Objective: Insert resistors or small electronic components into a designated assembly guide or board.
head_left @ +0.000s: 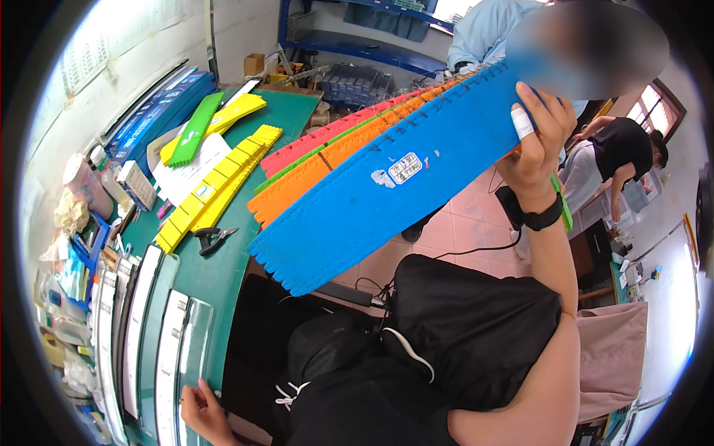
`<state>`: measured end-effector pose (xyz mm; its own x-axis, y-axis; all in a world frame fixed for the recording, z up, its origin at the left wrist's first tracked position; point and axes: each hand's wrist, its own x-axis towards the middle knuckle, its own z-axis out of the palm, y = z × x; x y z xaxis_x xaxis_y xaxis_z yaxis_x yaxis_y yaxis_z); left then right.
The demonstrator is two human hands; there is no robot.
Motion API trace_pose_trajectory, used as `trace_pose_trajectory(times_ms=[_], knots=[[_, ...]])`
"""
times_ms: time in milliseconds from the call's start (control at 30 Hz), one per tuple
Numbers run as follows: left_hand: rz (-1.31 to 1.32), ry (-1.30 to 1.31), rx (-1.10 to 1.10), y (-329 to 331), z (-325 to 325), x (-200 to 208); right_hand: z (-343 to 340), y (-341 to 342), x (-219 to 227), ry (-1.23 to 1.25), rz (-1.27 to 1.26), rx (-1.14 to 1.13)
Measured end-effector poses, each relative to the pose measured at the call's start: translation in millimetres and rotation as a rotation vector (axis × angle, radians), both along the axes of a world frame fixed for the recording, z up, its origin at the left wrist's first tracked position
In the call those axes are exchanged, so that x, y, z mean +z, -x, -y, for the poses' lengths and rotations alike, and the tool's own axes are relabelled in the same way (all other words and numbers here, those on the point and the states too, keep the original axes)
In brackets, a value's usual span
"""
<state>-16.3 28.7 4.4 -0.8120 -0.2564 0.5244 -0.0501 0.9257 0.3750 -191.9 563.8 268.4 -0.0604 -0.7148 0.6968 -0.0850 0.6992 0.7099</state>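
Raised at the right, my right hand [535,137] grips a fanned stack of long coloured strips with notched edges. In front is a wide blue strip [439,156] with a small white label. Behind it show an orange strip [349,152], a thin green edge and a red strip [320,141]. White tape wraps one finger, and a black band circles that wrist. A bit of green [563,201] shows behind the wrist. Low at the left, my left hand [206,412] is empty, its fingers loosely apart, beside a clear-and-white flat strip [172,357] at the table's edge.
On the green table [227,260] lie yellow notched strips [204,193], a green strip [195,130] and black-handled pliers [216,239]. Bottles and a box [137,184] crowd the wall side. A black bag [468,320] is near my lap. Other people stand ahead and at right.
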Motion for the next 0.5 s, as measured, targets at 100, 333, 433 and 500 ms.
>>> trace_pose_trajectory(times_ms=[100, 333, 433, 500], knots=[[-0.001, 0.007, -0.018, 0, 1, -1, -1, -3, 2, -0.071, 0.004, -0.043], [0.098, -0.147, 0.107, -1, -2, -11, -2, -1, 1, -0.041, -0.001, -0.023], [0.071, -0.154, 0.092, -1, -2, -12, -1, -3, 2, -0.043, -0.001, -0.024], [0.067, -0.155, 0.085, -1, -2, -12, -1, -4, 3, -0.069, 0.010, -0.048]])
